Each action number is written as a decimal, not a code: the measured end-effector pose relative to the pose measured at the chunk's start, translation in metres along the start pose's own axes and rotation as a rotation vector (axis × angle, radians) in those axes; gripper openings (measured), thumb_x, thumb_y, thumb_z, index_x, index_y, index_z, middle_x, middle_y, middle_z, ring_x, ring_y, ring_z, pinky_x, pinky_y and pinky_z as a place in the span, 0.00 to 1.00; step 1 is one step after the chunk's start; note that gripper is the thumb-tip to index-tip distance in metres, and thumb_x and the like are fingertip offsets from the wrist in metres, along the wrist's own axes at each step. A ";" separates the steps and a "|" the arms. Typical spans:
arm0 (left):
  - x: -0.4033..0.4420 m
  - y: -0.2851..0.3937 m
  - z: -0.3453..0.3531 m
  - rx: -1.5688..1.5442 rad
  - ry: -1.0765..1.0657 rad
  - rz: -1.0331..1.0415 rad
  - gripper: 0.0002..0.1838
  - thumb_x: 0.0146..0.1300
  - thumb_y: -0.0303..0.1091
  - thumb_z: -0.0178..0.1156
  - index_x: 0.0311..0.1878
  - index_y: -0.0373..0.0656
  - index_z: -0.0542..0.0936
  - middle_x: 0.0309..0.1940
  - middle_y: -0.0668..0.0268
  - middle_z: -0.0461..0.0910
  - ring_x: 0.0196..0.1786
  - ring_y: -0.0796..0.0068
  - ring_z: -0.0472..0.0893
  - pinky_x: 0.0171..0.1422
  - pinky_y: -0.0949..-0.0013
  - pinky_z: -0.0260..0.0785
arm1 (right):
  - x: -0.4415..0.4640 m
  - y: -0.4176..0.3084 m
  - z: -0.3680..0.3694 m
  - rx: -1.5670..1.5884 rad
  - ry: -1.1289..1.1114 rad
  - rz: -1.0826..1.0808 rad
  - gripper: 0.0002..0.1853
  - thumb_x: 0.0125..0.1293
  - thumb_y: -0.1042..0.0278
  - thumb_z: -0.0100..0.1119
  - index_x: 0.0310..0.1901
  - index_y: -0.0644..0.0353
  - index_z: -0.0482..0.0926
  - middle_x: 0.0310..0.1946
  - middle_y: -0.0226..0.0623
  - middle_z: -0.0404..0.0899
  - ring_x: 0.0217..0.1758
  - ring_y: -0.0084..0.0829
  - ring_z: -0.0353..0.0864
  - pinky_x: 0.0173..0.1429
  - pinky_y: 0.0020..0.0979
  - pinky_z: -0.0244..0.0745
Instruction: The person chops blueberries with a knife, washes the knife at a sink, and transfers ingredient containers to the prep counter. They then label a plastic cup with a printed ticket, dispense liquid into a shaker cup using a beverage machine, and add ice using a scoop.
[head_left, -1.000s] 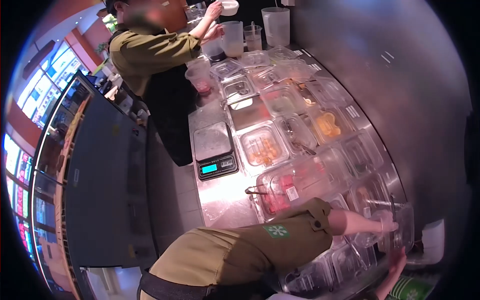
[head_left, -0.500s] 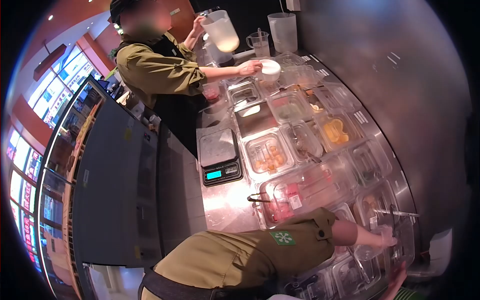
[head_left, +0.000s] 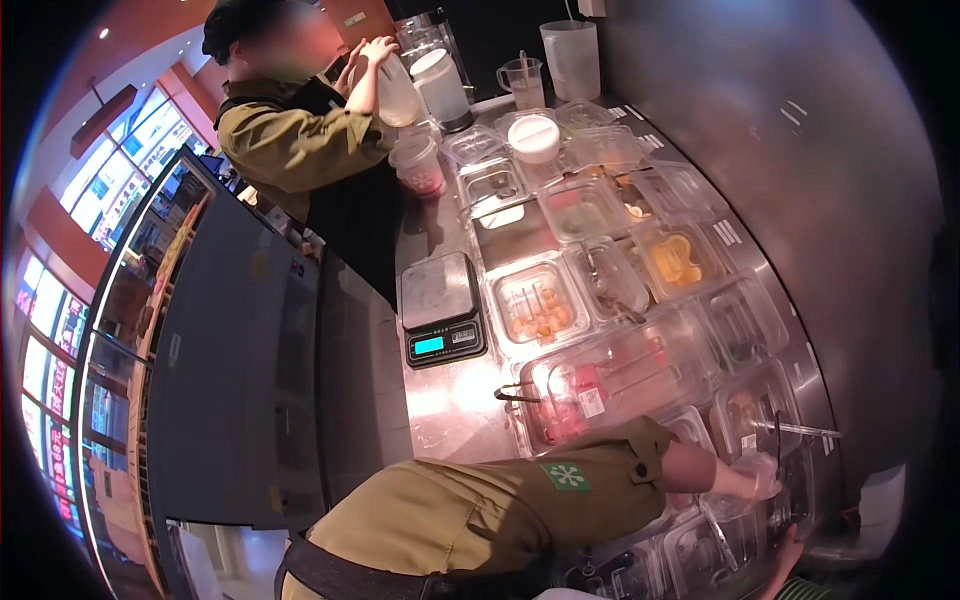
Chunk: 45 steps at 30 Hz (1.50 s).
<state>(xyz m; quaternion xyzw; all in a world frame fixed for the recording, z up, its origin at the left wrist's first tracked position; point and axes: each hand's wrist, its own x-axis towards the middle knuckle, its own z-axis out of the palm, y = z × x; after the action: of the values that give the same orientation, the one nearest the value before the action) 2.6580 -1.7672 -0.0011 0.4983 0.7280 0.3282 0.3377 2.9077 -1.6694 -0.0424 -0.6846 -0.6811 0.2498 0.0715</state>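
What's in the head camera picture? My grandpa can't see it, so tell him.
A person's left hand reaches among clear food tubs on a metal counter, the right hand nearby. A scale's screen glows blue; farther off, a co-worker handles a jug.

"A home kitchen?"
"No, a food shop: clear rectangular plastic tubs (head_left: 640,372) crowd a silvery metal counter (head_left: 445,410) beside a black-framed digital scale (head_left: 438,290)."
"And the tall, bright glass windows (head_left: 98,208)?"
"They carry coloured signs."
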 end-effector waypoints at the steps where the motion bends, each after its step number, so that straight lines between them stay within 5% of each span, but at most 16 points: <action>1: 0.000 0.000 0.000 -0.002 0.002 0.006 0.19 0.45 0.43 0.53 0.31 0.33 0.76 0.31 0.49 0.76 0.38 0.53 0.76 0.45 0.59 0.68 | -0.001 -0.001 0.000 -0.046 0.014 -0.004 0.36 0.56 0.40 0.49 0.38 0.79 0.72 0.32 0.57 0.75 0.35 0.43 0.73 0.43 0.36 0.66; 6: 0.002 -0.003 0.006 0.101 0.047 0.088 0.18 0.46 0.43 0.53 0.28 0.35 0.78 0.30 0.50 0.77 0.38 0.54 0.77 0.44 0.59 0.69 | -0.006 -0.009 0.004 -0.271 0.056 0.049 0.42 0.55 0.31 0.37 0.34 0.76 0.73 0.35 0.60 0.74 0.45 0.56 0.69 0.47 0.43 0.65; 15: 0.002 0.002 -0.004 0.123 0.008 0.066 0.19 0.49 0.45 0.50 0.28 0.36 0.78 0.29 0.53 0.77 0.35 0.55 0.77 0.43 0.60 0.69 | -0.032 -0.037 0.013 -0.354 0.169 0.184 0.42 0.56 0.30 0.30 0.35 0.73 0.74 0.36 0.59 0.74 0.44 0.53 0.72 0.46 0.47 0.66; 23: 0.037 -0.028 0.053 0.392 -0.284 0.085 0.15 0.54 0.42 0.48 0.30 0.42 0.78 0.32 0.54 0.76 0.38 0.57 0.77 0.36 0.60 0.71 | -0.019 -0.015 0.021 -0.285 0.221 0.207 0.42 0.54 0.29 0.31 0.35 0.70 0.75 0.36 0.58 0.74 0.43 0.53 0.72 0.46 0.46 0.66; 26: 0.022 -0.034 0.050 0.624 -0.106 0.335 0.09 0.41 0.35 0.57 0.30 0.51 0.79 0.25 0.62 0.78 0.33 0.65 0.79 0.28 0.64 0.72 | -0.027 -0.019 0.019 -0.268 0.229 0.239 0.42 0.54 0.28 0.32 0.35 0.69 0.75 0.37 0.56 0.74 0.44 0.53 0.71 0.45 0.46 0.66; 32: 0.013 -0.016 0.022 0.879 -0.269 0.370 0.11 0.42 0.35 0.59 0.33 0.53 0.78 0.24 0.69 0.78 0.33 0.65 0.79 0.27 0.66 0.71 | -0.051 -0.040 0.015 -0.302 0.187 0.178 0.38 0.55 0.31 0.34 0.38 0.66 0.74 0.38 0.53 0.74 0.44 0.53 0.71 0.45 0.47 0.66; 38: 0.020 -0.019 0.028 0.779 -0.253 0.360 0.06 0.44 0.33 0.55 0.26 0.49 0.81 0.21 0.61 0.77 0.33 0.64 0.79 0.27 0.63 0.73 | -0.056 -0.038 0.020 -0.270 0.132 0.142 0.39 0.56 0.33 0.35 0.45 0.70 0.69 0.44 0.58 0.69 0.47 0.54 0.68 0.49 0.46 0.63; 42: 0.032 -0.032 0.049 0.455 -0.194 0.143 0.07 0.44 0.33 0.55 0.27 0.48 0.81 0.24 0.63 0.78 0.34 0.66 0.79 0.26 0.65 0.73 | -0.062 -0.025 0.034 -0.190 0.220 0.004 0.41 0.58 0.35 0.37 0.54 0.73 0.60 0.49 0.64 0.63 0.53 0.54 0.63 0.55 0.43 0.60; 45: 0.024 -0.027 0.035 0.614 -0.247 0.264 0.07 0.45 0.35 0.56 0.27 0.48 0.81 0.25 0.65 0.78 0.33 0.67 0.79 0.27 0.67 0.73 | -0.083 -0.026 0.047 -0.207 0.328 -0.038 0.41 0.59 0.38 0.40 0.58 0.73 0.55 0.52 0.63 0.60 0.57 0.54 0.59 0.59 0.40 0.56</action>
<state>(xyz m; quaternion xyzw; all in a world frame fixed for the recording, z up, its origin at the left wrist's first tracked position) 2.6657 -1.7471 -0.0466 0.7023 0.6756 0.0721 0.2125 2.8676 -1.7591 -0.0517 -0.7070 -0.6950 0.0620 0.1153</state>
